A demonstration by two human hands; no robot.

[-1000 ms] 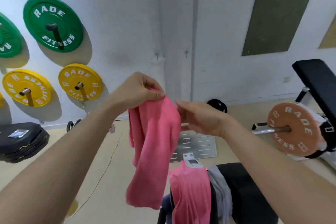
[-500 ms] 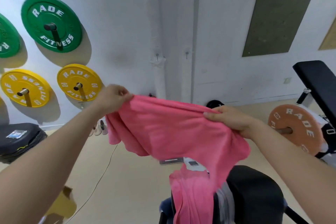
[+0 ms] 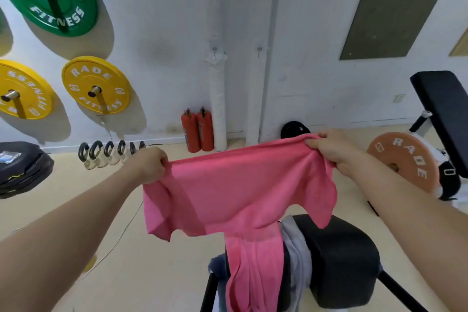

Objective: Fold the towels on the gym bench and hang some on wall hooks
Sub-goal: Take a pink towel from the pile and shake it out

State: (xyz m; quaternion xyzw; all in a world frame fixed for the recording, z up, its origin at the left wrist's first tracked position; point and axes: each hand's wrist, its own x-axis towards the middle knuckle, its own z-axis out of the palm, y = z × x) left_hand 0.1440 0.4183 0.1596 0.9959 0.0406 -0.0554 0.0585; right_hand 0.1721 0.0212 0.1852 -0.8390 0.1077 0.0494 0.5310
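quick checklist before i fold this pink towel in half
1. Left hand grips one top corner of the held pink towel: ok.
2. Right hand grips the other top corner: ok.
3. Top edge stretched between the hands: ok.
4. Lower edge hanging even: not ok, it is bunched, with corners at different heights.
5. Held towel clear of the second pink towel draped on the bench: cannot tell, they overlap in view.
6. Bare bench pad to lay it on: ok, right of the grey towel.
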